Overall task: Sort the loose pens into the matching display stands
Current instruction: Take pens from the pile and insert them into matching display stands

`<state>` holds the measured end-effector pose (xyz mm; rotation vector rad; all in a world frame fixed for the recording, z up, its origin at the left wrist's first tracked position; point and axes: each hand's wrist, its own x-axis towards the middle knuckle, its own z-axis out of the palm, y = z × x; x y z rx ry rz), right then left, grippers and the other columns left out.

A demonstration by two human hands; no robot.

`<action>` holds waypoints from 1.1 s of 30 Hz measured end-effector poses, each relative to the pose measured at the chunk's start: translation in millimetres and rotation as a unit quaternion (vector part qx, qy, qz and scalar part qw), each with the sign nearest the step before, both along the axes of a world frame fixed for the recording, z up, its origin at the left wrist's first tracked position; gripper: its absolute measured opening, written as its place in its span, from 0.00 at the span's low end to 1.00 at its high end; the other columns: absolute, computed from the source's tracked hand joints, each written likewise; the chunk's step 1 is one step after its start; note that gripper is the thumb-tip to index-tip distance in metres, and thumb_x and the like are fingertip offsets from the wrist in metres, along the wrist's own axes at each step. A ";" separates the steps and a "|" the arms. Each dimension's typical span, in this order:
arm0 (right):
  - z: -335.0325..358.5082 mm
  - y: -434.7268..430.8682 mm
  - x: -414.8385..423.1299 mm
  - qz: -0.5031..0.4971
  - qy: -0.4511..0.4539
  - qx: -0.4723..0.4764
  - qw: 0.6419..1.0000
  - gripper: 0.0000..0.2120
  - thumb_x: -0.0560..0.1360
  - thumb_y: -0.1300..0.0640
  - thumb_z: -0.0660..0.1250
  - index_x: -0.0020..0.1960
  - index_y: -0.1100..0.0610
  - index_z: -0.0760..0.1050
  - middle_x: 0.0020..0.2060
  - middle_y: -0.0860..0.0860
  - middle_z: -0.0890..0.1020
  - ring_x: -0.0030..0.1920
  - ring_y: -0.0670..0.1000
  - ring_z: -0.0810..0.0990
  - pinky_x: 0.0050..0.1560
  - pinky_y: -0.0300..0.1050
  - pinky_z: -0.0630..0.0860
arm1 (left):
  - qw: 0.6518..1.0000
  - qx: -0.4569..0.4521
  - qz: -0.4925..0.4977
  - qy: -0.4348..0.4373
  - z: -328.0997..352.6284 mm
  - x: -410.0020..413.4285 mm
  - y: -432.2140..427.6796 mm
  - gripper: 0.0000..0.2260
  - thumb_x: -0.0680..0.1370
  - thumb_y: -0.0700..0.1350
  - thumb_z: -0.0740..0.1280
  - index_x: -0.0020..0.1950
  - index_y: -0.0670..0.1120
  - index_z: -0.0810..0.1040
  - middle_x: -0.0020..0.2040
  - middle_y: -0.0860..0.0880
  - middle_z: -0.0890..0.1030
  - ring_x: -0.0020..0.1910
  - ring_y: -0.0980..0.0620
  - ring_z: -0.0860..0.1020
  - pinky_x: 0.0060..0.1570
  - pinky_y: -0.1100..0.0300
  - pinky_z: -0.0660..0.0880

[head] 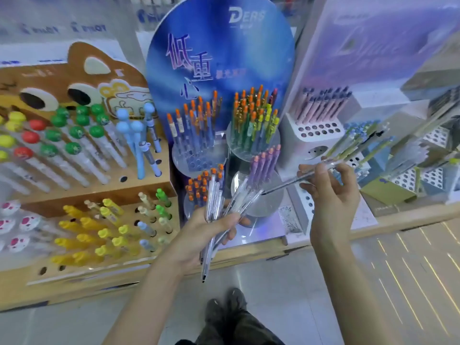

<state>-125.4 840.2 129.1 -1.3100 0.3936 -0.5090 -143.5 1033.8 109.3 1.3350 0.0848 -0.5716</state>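
Held bundle of loose pens [214, 192] in left grip [211, 227], fingers and thumb curled round mid-barrels, above near edge of wooden surface [373, 224]. Noted slim, clear, glossy plastic barrels w/ dark tips. Fanned them out: long axes approx near-to-far, tips pointing near and down toward floor [273, 282], back ends splaying far and right.

Pinched single pen [286, 184] in right grip [331, 192] betw. thumb and fingertips, other fingers loosely bent. Held it w/ long axis approx left-right, slightly tilted: dark tip pointing left at fanned bundle, clear end pointing right and far. Couldn't tell whether tip touched bundle.

Saw tall blue oval card stand [219, 46] far centre, w/ four round clear acrylic tubs [199, 158] at its foot. Saw orange-capped pens [191, 120] leaning in far-left tub, purple pens [266, 163] in near-right tub, just beyond both grips.

Saw brown cardboard bear-shaped stand [74, 68] at left, stepped and punched w/ round holes. Saw ball-topped pens [74, 131], matte green, red and yellow, on far step; yellow pens [87, 235] on near step.

Saw white moulded block [296, 125] at right, holed on top, w/ pink pens [321, 105] slanting in far rows. Saw pale glossy tile floor and dark shoes [224, 310] nearest.
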 end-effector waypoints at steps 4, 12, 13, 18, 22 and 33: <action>-13.8 -37.8 -16.2 -0.007 0.045 -0.003 0.999 0.10 0.79 0.57 0.64 0.57 0.62 0.72 0.37 0.51 0.83 0.41 0.53 0.80 0.41 0.40 0.75 | 0.998 -0.050 -0.006 0.026 -0.6 4.0 -41.1 0.13 0.71 0.43 0.67 0.53 0.40 0.73 0.40 0.43 0.83 0.28 0.53 0.69 0.24 0.67 0.69; -30.6 -115.4 -22.8 0.137 0.123 0.003 0.983 0.05 0.79 0.58 0.62 0.47 0.58 0.74 0.37 0.50 0.83 0.40 0.49 0.79 0.42 0.42 0.72 | 0.997 -0.050 -0.004 0.062 -1.9 16.4 -141.1 0.10 0.71 0.44 0.67 0.51 0.43 0.75 0.35 0.44 0.83 0.24 0.55 0.71 0.25 0.66 0.68; -31.9 -127.5 -21.7 0.140 0.123 0.001 0.983 0.05 0.79 0.58 0.62 0.47 0.59 0.74 0.38 0.51 0.84 0.39 0.48 0.79 0.41 0.40 0.72 | 0.997 -0.048 0.003 0.062 -2.5 17.9 -155.8 0.11 0.71 0.44 0.68 0.51 0.43 0.76 0.36 0.44 0.83 0.24 0.54 0.72 0.26 0.66 0.69; -37.1 -207.3 -9.0 0.100 0.114 -0.043 0.988 0.07 0.78 0.59 0.65 0.44 0.62 0.75 0.36 0.51 0.80 0.37 0.46 0.77 0.39 0.36 0.74 | 0.998 -0.024 0.028 0.054 -13.2 28.8 -238.3 0.07 0.70 0.43 0.69 0.47 0.44 0.79 0.43 0.43 0.85 0.27 0.53 0.74 0.28 0.62 0.70; -42.8 -283.4 -2.7 0.061 0.106 -0.096 0.988 0.11 0.78 0.59 0.65 0.38 0.62 0.69 0.31 0.54 0.73 0.34 0.48 0.73 0.38 0.43 0.72 | 0.997 -0.025 0.051 0.052 -17.1 35.2 -311.0 0.04 0.69 0.42 0.69 0.36 0.48 0.83 0.35 0.47 0.81 0.25 0.53 0.74 0.25 0.63 0.70; -60.1 -400.8 49.9 0.064 0.061 -0.216 0.972 0.02 0.78 0.62 0.65 0.47 0.60 0.74 0.37 0.43 0.79 0.40 0.40 0.79 0.43 0.33 0.73 | 0.983 -0.024 0.171 0.066 -24.8 48.2 -404.1 0.17 0.68 0.46 0.69 0.54 0.39 0.78 0.44 0.42 0.83 0.26 0.53 0.73 0.26 0.64 0.71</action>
